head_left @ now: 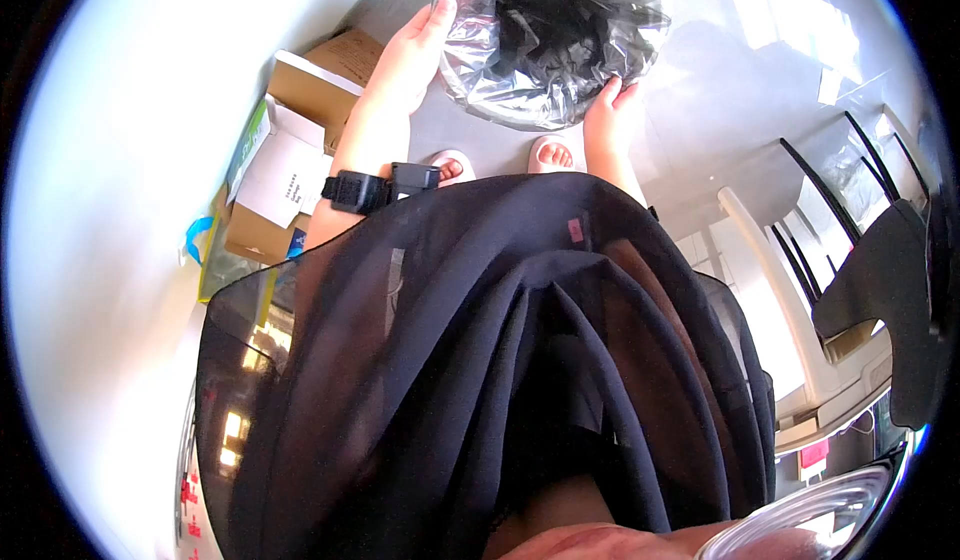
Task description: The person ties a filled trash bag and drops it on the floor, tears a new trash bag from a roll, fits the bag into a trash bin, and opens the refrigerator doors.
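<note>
A round trash bin is lined with a shiny black garbage bag (530, 105), folded over the rim, its mouth facing up at the top of the head view. The bag covers most of the bin's outside. My left hand (420, 45) grips the rim at the left side, thumb along the edge, fingers partly hidden behind it. On the lower right side, my right hand (612, 115) pinches the bag's edge at the rim. Both hands are closed on the lined rim. Inside the bag it is dark, and I cannot make out any contents.
Open cardboard boxes (285, 165) stand against the white wall at left. My feet in slippers (552, 154) are just below the bin. A dark chair (870, 300) and a pale table leg (765, 260) are at right. Loose black cloth (450, 360) fills the lower view.
</note>
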A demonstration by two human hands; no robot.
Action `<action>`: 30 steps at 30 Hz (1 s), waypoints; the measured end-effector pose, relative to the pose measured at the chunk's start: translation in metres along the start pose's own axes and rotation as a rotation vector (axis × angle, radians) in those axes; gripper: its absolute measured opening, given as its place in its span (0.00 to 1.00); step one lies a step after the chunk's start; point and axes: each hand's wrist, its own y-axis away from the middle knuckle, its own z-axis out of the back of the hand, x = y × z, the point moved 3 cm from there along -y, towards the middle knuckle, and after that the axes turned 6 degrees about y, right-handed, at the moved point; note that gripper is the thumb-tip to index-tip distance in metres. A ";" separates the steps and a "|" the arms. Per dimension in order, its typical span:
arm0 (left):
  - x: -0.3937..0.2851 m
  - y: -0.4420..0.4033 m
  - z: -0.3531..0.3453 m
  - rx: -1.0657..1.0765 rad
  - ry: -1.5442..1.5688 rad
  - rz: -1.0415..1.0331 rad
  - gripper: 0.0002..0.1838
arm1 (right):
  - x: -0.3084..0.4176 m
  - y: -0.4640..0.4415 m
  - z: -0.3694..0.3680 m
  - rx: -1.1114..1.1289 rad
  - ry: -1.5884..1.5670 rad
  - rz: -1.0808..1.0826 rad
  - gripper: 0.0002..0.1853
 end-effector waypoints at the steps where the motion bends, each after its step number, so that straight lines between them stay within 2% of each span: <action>1: 0.002 -0.005 0.004 -0.066 -0.168 0.009 0.27 | -0.001 -0.001 -0.001 -0.008 0.002 0.012 0.19; 4: -0.017 -0.008 0.017 -0.238 -1.072 -0.275 0.25 | -0.001 -0.001 0.000 -0.007 0.017 0.018 0.19; 7: -0.026 -0.003 0.004 -0.387 -0.931 -0.739 0.22 | -0.002 -0.002 0.000 0.007 0.026 0.059 0.18; 8: -0.025 -0.009 0.003 -0.314 -0.941 -0.873 0.22 | -0.002 -0.002 0.001 0.008 0.025 0.051 0.18; 11: -0.017 -0.014 0.004 -0.320 -1.085 -0.685 0.24 | 0.004 0.001 0.003 0.012 0.010 0.009 0.18; 15: -0.043 -0.003 -0.024 -0.303 -1.171 -0.803 0.29 | 0.006 0.001 0.004 0.025 -0.015 -0.030 0.18; 16: -0.043 -0.007 -0.023 -0.342 -1.242 -0.755 0.26 | 0.006 0.002 0.004 0.035 -0.015 -0.021 0.18; 19: -0.066 -0.024 -0.016 -0.280 -0.949 -0.421 0.26 | 0.005 0.001 0.004 0.043 0.017 -0.028 0.17; 20: -0.040 -0.052 0.005 -0.124 -0.516 -0.425 0.29 | 0.004 -0.001 0.005 0.039 0.008 -0.022 0.17; 23: -0.070 -0.044 -0.017 -0.117 -0.539 -0.499 0.33 | 0.000 0.000 0.001 0.018 -0.001 0.013 0.18; 24: -0.076 -0.048 -0.016 -0.041 -0.678 -0.430 0.28 | -0.002 0.000 0.000 0.006 0.007 0.037 0.18; 27: -0.078 -0.053 -0.022 0.122 -0.702 -0.201 0.21 | -0.005 0.000 -0.003 -0.020 -0.007 0.046 0.18; 28: -0.074 -0.053 -0.021 0.103 -0.692 -0.207 0.18 | -0.006 0.001 -0.002 -0.026 -0.017 0.037 0.18; 30: -0.069 -0.053 -0.020 -0.024 -0.905 -0.453 0.19 | -0.003 0.002 0.001 -0.018 -0.001 0.064 0.18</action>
